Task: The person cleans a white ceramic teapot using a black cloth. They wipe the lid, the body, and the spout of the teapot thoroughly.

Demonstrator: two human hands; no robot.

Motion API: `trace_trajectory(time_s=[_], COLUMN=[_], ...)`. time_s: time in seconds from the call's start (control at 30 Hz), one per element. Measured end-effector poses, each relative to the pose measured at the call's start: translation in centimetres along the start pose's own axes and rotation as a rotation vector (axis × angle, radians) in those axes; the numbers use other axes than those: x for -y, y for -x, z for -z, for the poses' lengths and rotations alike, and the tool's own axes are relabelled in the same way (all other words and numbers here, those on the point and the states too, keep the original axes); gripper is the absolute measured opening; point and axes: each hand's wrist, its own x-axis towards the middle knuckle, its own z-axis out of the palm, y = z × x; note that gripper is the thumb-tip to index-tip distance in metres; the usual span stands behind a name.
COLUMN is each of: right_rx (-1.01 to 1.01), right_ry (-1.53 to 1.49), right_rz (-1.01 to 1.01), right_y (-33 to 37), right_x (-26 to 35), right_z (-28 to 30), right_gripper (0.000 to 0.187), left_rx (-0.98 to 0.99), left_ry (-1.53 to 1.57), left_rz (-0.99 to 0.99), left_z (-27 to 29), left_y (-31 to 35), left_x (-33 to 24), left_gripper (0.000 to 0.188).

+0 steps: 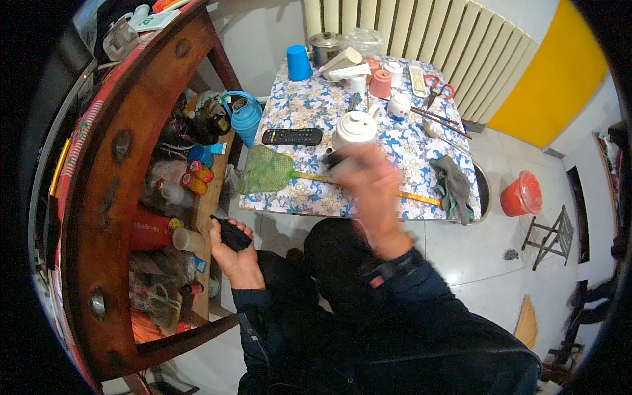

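Note:
My left hand (234,259), low beside the shelf, has its fingers curled round a small black object (232,234) whose kind I cannot make out. Over the table's near edge, motion smears my right hand (368,184). Something dark shows by its fingertips, but whether they hold it is unclear. Beneath that hand lies a green fly swatter (266,170), part of its yellow handle hidden. A white teapot (356,126) stands just beyond the right hand, with a black remote control (291,136) to its left. Grey work gloves (453,187) lie at the table's right corner.
The table's floral cloth (316,197) also bears a blue cup (298,62), red cups (380,84), scissors (438,91) and chopsticks (441,117). A cluttered wooden shelf unit (105,230) borders the left. A red bucket (520,194) and folding stool (550,237) stand right.

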Motion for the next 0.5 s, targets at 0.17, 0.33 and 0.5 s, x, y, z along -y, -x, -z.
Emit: trace_trajectory(time_s=[0.17,0.33,0.5], right_rx=[-0.431,-0.159,0.383], right_ry=[-0.682,-0.416,-0.149], right_rz=[-0.125,-0.126,-0.449], right_y=[-5.1,1.0,6.8], right_x=[3.3,-0.4,-3.0], right_z=[10.3,6.1,0.7], right_gripper=[0.018,0.018,0.019], left_rx=[0.055,0.093,0.09], left_ry=[0.027,0.018,-0.013], left_rz=[0.023,0.034,0.064], left_z=[0.9,0.8,0.8], left_y=[-0.6,-0.4,0.0], left_x=[-0.3,0.1,0.2], left_gripper=[0.028,0.028,0.028])
